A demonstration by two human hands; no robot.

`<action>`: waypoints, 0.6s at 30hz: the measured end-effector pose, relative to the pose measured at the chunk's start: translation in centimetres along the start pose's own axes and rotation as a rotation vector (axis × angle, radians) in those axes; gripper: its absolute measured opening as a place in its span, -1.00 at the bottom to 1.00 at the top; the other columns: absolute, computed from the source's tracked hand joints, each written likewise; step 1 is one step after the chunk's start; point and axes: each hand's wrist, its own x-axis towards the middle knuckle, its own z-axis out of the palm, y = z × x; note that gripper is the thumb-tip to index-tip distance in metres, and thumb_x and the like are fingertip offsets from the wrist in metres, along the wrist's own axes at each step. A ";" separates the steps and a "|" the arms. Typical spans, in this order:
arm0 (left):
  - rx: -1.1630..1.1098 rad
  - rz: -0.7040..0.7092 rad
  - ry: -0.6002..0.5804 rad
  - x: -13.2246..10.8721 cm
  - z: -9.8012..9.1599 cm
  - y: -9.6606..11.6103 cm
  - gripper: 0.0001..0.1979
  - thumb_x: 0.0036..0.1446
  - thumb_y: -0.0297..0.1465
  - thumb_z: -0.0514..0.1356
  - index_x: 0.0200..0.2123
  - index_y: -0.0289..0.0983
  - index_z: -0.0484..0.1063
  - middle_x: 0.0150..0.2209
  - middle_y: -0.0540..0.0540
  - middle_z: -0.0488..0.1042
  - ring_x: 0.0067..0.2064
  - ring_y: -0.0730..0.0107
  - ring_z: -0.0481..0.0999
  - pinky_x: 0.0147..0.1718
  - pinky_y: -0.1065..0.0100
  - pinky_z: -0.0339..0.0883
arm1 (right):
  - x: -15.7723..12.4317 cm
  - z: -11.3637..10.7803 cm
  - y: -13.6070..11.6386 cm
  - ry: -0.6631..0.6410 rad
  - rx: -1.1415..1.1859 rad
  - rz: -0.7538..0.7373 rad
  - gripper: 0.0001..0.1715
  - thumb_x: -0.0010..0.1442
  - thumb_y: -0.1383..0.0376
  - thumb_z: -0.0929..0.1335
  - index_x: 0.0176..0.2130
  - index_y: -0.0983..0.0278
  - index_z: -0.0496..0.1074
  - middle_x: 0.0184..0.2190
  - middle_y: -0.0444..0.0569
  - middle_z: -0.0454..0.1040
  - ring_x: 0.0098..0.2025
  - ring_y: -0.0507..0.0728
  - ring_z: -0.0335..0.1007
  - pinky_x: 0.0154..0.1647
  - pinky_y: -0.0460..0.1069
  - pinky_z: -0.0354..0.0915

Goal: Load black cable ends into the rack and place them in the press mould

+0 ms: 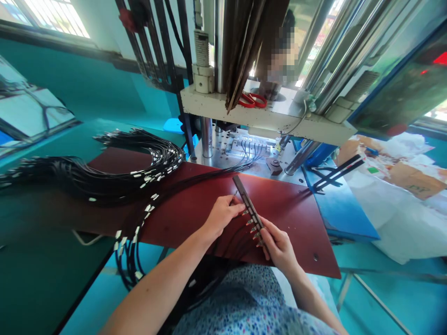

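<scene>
Right hand [279,243]: grasping the near part of a slotted bar [247,201].
Left hand [223,214]: closed in at the bar's left side; cannot tell whether on bar or cable end.
Bar's lie: above the tabletop [296,214], long axis slanting away and leftward, far tip toward the press [226,106].
Board edges: front one under the forearms; bare room right of the bar.
Obstacles: black cable bundle [115,184] crowding the left; press beyond the far edge.

left forearm [167,279]: bare, slanting inward | left hand [223,214]: fingers curled | right forearm [310,294]: angled inward | right hand [280,244]: pinching
</scene>
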 end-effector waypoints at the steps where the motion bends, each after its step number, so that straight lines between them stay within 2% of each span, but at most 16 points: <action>1: 0.000 0.007 0.009 0.0 0.0 -0.1 -0.74 -0.14 -0.26 0.23 -0.59 -0.32 0.28 -0.66 0.09 0.23 -0.59 0.60 0.17 -0.60 0.52 0.00 | 0.0 0.0 0.0 0.005 0.027 0.012 -0.53 0.24 0.13 0.22 0.06 0.31 0.31 -0.73 -0.25 0.24 -0.77 -0.06 0.11 -0.74 -0.16 0.07; 4: -0.099 0.004 0.097 -0.1 0.0 -0.4 -0.72 0.00 -0.15 0.12 -0.42 -0.25 0.23 -0.57 0.11 0.23 -0.60 0.61 0.15 -0.67 0.55 -0.03 | 0.0 -0.1 0.1 0.031 0.157 0.059 -0.54 0.21 0.11 0.25 0.02 0.29 0.34 -0.66 -0.19 0.33 -0.78 -0.09 0.10 -0.78 -0.17 0.00; 7: -0.151 0.008 0.144 0.0 -0.1 -0.7 -0.74 0.05 -0.14 0.06 -0.41 -0.22 0.15 -0.55 0.13 0.19 -0.62 0.62 0.09 -0.71 0.57 -0.06 | 0.0 -0.3 0.2 0.041 0.224 0.081 -0.55 0.20 0.11 0.27 0.01 0.28 0.34 -0.64 -0.18 0.36 -0.78 -0.10 0.09 -0.78 -0.18 -0.02; 11: -0.046 0.024 0.090 0.0 -0.6 -1.0 -0.71 0.07 -0.14 0.04 -0.45 -0.25 0.21 -0.60 0.11 0.13 -0.60 0.60 0.08 -0.70 0.57 -0.08 | 0.1 -0.4 0.2 0.030 0.238 0.079 -0.56 0.20 0.12 0.27 0.01 0.27 0.34 -0.62 -0.18 0.38 -0.78 -0.11 0.10 -0.79 -0.19 -0.03; 16: 0.178 0.185 0.081 -0.4 -1.2 -0.9 -0.76 0.13 -0.19 0.02 -0.42 -0.25 0.23 -0.56 0.10 0.16 -0.54 0.57 0.15 -0.60 0.53 0.03 | 0.0 -0.4 0.0 0.020 0.249 0.078 -0.58 0.20 0.13 0.28 0.01 0.25 0.35 -0.64 -0.20 0.36 -0.78 -0.10 0.10 -0.78 -0.19 0.00; 18: 0.263 0.192 0.035 -0.5 -1.3 -0.8 -0.77 0.12 -0.23 0.02 -0.46 -0.26 0.24 -0.57 0.10 0.19 -0.54 0.56 0.16 -0.57 0.51 0.04 | 0.0 -0.5 0.0 0.016 0.248 0.076 -0.59 0.20 0.14 0.28 0.01 0.24 0.35 -0.65 -0.20 0.36 -0.77 -0.10 0.11 -0.78 -0.19 0.00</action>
